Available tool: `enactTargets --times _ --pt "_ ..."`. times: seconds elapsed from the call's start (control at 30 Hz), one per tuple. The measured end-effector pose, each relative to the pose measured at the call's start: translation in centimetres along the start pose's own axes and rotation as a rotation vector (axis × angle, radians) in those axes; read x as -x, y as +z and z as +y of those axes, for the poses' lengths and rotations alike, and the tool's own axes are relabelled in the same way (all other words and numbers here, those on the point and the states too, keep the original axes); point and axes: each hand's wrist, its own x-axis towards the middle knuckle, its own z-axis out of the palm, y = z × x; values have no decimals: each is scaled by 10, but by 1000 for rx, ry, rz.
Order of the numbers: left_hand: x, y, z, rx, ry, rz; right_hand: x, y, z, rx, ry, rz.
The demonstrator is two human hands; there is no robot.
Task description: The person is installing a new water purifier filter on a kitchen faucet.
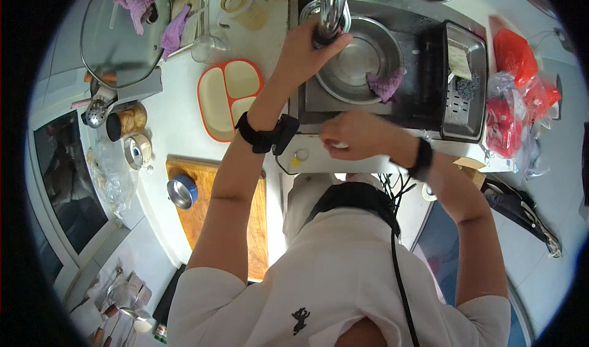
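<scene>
My left hand (305, 53) is up at the chrome faucet (333, 6), wrapped about its dark-tipped spout with the thumb pointing right; some fingers are hidden. Under the spout, a round metal basin (359, 61) sits in the dark sink (423, 61), with a purple cloth (386, 84) draped at its lower right side. My right hand (359, 135) hovers over the sink's near edge, fingers curled in and slightly blurred. A small whitish patch shows at its fingers, too unclear to name. Both wrists wear black bands.
Left of the sink lies an orange-rimmed divided plate (216, 104). A wooden cutting board (239, 224) carries a blue-sided metal bowl (182, 192). A perforated metal tray (464, 101) fills the sink's right end, beside red plastic bags (512, 58). A glass lid (126, 46) stands far left.
</scene>
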Motion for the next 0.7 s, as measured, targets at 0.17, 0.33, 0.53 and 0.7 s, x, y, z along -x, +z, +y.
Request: enactTargets --times 0.17,0.33,0.53,0.7 --pt "1 2 -5 239 -38 -40 -13 112 34 338 -33 145" --pt "0 3 0 212 -58 -45 -35 149 41 415 -28 -25" --pt "-2 1 -4 185 -82 -83 -31 167 43 394 11 52" --pt "0 2 -2 204 -84 -75 -36 169 27 395 -42 170"
